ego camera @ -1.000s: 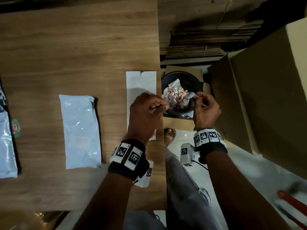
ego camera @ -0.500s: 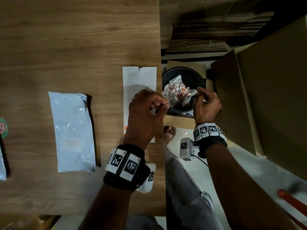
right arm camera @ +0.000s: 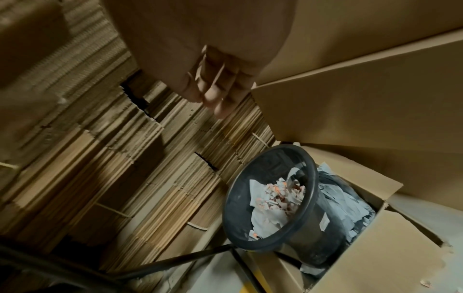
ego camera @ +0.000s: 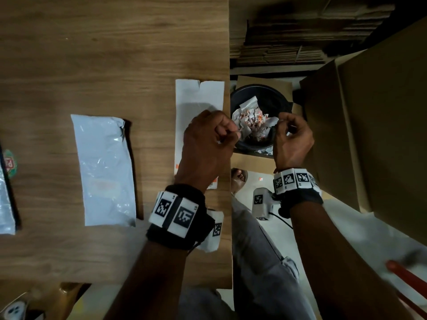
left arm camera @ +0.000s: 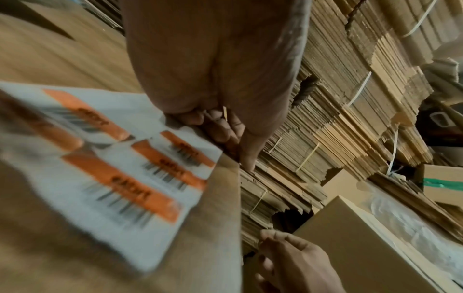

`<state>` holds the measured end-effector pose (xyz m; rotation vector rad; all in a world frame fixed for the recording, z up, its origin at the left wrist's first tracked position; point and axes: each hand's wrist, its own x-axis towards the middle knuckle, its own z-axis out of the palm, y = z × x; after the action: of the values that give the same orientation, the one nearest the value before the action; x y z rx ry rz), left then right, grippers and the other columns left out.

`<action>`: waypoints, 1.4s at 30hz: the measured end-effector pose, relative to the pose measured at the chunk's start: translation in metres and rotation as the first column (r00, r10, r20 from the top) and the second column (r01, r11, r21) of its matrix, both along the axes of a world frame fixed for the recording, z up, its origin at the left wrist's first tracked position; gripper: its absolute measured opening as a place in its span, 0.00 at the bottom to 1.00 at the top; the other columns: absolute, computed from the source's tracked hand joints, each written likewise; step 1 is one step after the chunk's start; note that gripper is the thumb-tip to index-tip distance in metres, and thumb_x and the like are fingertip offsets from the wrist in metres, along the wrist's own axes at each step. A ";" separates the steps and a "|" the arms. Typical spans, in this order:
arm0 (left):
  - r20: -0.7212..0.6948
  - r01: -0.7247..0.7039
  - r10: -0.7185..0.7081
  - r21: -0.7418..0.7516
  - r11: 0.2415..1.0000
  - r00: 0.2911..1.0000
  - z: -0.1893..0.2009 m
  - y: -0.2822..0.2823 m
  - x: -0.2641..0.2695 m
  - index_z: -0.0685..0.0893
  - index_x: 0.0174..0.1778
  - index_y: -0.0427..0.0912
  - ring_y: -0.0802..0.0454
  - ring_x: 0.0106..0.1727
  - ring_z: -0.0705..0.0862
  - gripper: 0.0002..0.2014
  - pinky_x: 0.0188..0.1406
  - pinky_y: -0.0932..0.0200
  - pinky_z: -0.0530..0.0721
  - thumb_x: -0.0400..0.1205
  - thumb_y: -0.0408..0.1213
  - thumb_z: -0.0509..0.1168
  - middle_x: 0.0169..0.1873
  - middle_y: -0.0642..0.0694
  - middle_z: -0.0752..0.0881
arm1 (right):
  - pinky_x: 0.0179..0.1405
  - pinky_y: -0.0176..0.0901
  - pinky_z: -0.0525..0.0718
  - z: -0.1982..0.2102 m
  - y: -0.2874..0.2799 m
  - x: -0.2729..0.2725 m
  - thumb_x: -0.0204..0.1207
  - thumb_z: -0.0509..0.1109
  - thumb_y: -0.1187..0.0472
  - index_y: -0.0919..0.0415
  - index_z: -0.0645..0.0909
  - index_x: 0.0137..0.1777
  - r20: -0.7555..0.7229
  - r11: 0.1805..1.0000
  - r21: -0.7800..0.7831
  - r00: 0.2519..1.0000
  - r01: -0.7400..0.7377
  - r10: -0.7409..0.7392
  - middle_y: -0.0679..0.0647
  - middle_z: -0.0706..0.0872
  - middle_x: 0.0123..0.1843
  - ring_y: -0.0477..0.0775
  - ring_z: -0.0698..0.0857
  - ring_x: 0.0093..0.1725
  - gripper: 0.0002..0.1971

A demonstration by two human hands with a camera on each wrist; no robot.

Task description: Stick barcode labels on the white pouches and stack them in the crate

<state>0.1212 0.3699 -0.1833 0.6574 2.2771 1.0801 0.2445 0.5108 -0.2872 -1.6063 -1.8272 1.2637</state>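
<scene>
At the near right edge of the counter (ego camera: 111, 47), we see our left hand (ego camera: 208, 144) curled into a fist over the lower part of the label sheet (ego camera: 198, 95). Its fingers (left arm camera: 220, 126) are tucked tight into the palm; a small pale bit shows at the thumb tip in the head view, but we cannot tell what it is. In the left wrist view the sheet carries several orange barcode labels (left arm camera: 140, 190), blurred, lying at 9 o'clock of the fist.

At 3 o'clock of the left hand, well off the counter edge, our right hand (ego camera: 292, 140) hangs above the near rim of the black bin (ego camera: 258, 93). Its fingers (right arm camera: 220, 93) are loosely bent, thumb and forefinger close together; whether they pinch anything we cannot tell.

At 9 o'clock of the left hand, one white pouch (ego camera: 104, 169) lies flat on the counter, apart from the label sheet. Further at 9 o'clock, at the frame edge, part of another pouch (ego camera: 5, 204) shows.

The bin stands on the floor inside an open cardboard box (right arm camera: 363, 257) and holds crumpled paper scraps (ego camera: 254, 123) with orange bits. At 3 o'clock of the bin rises a large cardboard carton (ego camera: 381, 135). At 12 o'clock, beyond the bin, flat cardboard sheets (ego camera: 300, 42) are stacked in bundles.
</scene>
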 end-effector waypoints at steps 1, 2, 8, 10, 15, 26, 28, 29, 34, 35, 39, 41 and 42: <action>0.019 -0.011 0.011 0.000 1.000 1.000 0.003 0.001 -0.002 0.87 0.41 0.40 0.61 0.37 0.80 0.05 0.40 0.75 0.74 0.76 0.30 0.77 0.34 0.62 0.81 | 0.56 0.27 0.85 0.008 -0.002 0.000 0.81 0.66 0.68 0.59 0.88 0.55 -0.006 1.000 0.003 1.000 -0.007 0.007 0.53 0.90 0.58 0.50 0.88 0.60 0.10; 0.041 -0.029 0.029 0.006 1.000 0.999 0.006 0.002 -0.004 0.87 0.41 0.39 0.63 0.36 0.81 0.05 0.39 0.76 0.74 0.76 0.30 0.76 0.33 0.61 0.82 | 0.59 0.33 0.86 0.016 -0.005 0.000 0.81 0.66 0.67 0.59 0.88 0.56 -0.005 1.000 0.006 1.000 -0.011 0.011 0.51 0.90 0.57 0.47 0.88 0.60 0.11; 0.017 -0.100 0.099 0.055 0.994 0.995 0.039 -0.008 -0.016 0.88 0.41 0.43 0.67 0.36 0.83 0.04 0.36 0.78 0.73 0.76 0.33 0.76 0.31 0.62 0.84 | 0.60 0.43 0.89 0.084 -0.024 -0.005 0.83 0.69 0.62 0.54 0.87 0.59 -0.006 0.990 0.017 0.990 -0.141 0.141 0.42 0.89 0.56 0.38 0.87 0.57 0.09; -0.016 -0.105 0.106 0.035 0.994 0.994 0.050 -0.022 -0.023 0.88 0.41 0.46 0.70 0.35 0.83 0.03 0.35 0.78 0.73 0.77 0.36 0.76 0.30 0.61 0.83 | 0.55 0.38 0.88 0.115 -0.035 -0.012 0.83 0.70 0.61 0.54 0.86 0.61 -0.029 0.975 0.015 0.975 -0.221 0.221 0.45 0.89 0.56 0.39 0.87 0.55 0.09; -0.040 -0.048 0.040 -0.207 0.977 0.998 0.057 -0.081 -0.046 0.87 0.47 0.56 0.62 0.40 0.85 0.06 0.43 0.56 0.85 0.76 0.42 0.72 0.37 0.58 0.86 | 0.40 0.25 0.78 0.164 -0.079 -0.029 0.83 0.70 0.61 0.52 0.88 0.57 -0.005 0.911 0.038 0.912 -0.410 0.410 0.46 0.89 0.51 0.38 0.86 0.44 0.08; -0.304 0.155 -0.344 -0.506 0.848 0.889 0.035 -0.155 -0.035 0.79 0.76 0.61 0.37 0.56 0.86 0.23 0.51 0.45 0.80 0.83 0.46 0.66 0.62 0.41 0.85 | 0.54 0.40 0.80 0.128 -0.174 -0.041 0.82 0.66 0.67 0.56 0.81 0.75 0.216 0.887 0.227 0.909 -0.403 0.358 0.60 0.82 0.60 0.57 0.84 0.53 0.21; -0.293 0.159 -0.366 -0.548 0.821 0.883 0.035 -0.162 -0.035 0.80 0.74 0.62 0.39 0.57 0.84 0.21 0.53 0.45 0.77 0.83 0.49 0.66 0.59 0.43 0.85 | 0.55 0.44 0.80 0.126 -0.180 -0.047 0.83 0.66 0.66 0.55 0.81 0.76 0.291 0.894 0.201 0.896 -0.399 0.335 0.62 0.80 0.65 0.60 0.84 0.57 0.22; -0.296 0.160 -0.369 -0.549 0.821 0.881 0.036 -0.165 -0.035 0.82 0.71 0.62 0.39 0.57 0.84 0.20 0.54 0.45 0.76 0.82 0.50 0.67 0.58 0.44 0.85 | 0.56 0.47 0.83 0.126 -0.182 -0.048 0.83 0.65 0.66 0.54 0.81 0.76 0.312 0.898 0.184 0.890 -0.399 0.332 0.63 0.80 0.66 0.61 0.84 0.59 0.22; -0.286 0.189 -0.346 -0.460 0.868 0.894 0.045 -0.172 -0.044 0.86 0.59 0.54 0.42 0.58 0.84 0.13 0.55 0.45 0.78 0.79 0.44 0.68 0.59 0.50 0.85 | 0.55 0.52 0.84 0.123 -0.192 -0.050 0.85 0.64 0.61 0.49 0.79 0.78 0.352 0.900 0.155 0.874 -0.407 0.334 0.59 0.78 0.66 0.59 0.81 0.64 0.23; -0.283 0.202 -0.337 -0.415 0.887 0.898 0.045 -0.170 -0.050 0.86 0.59 0.54 0.42 0.57 0.85 0.13 0.54 0.45 0.80 0.79 0.42 0.68 0.58 0.49 0.85 | 0.51 0.49 0.82 0.122 -0.193 -0.050 0.85 0.64 0.60 0.48 0.78 0.79 0.357 0.898 0.155 0.871 -0.411 0.337 0.57 0.78 0.63 0.57 0.81 0.61 0.22; -0.185 0.374 -0.450 -0.337 0.864 0.874 0.042 -0.149 -0.074 0.84 0.69 0.56 0.47 0.58 0.84 0.19 0.57 0.47 0.82 0.81 0.46 0.70 0.56 0.51 0.83 | 0.46 0.44 0.75 0.118 -0.196 -0.049 0.85 0.65 0.57 0.46 0.78 0.79 0.397 0.876 0.191 0.851 -0.443 0.344 0.53 0.77 0.58 0.50 0.78 0.55 0.22; -0.161 0.473 -0.574 -0.412 0.778 0.803 0.039 -0.140 -0.080 0.78 0.77 0.58 0.46 0.61 0.83 0.26 0.59 0.49 0.79 0.81 0.52 0.71 0.59 0.51 0.82 | 0.47 0.42 0.76 0.116 -0.194 -0.048 0.85 0.66 0.59 0.48 0.80 0.78 0.367 0.880 0.210 0.868 -0.427 0.334 0.51 0.78 0.58 0.46 0.78 0.54 0.22; -0.163 0.509 -0.631 -0.458 0.729 0.758 0.036 -0.138 -0.081 0.74 0.80 0.59 0.45 0.64 0.82 0.30 0.61 0.47 0.78 0.80 0.54 0.71 0.61 0.50 0.81 | 0.49 0.41 0.78 0.116 -0.194 -0.047 0.84 0.66 0.61 0.50 0.81 0.76 0.343 0.876 0.237 0.880 -0.419 0.328 0.52 0.81 0.58 0.47 0.80 0.54 0.21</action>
<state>0.0405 0.2323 -0.1474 1.3243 2.1861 0.2145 0.1975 0.3167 -0.1713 -1.3603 -2.4812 0.8479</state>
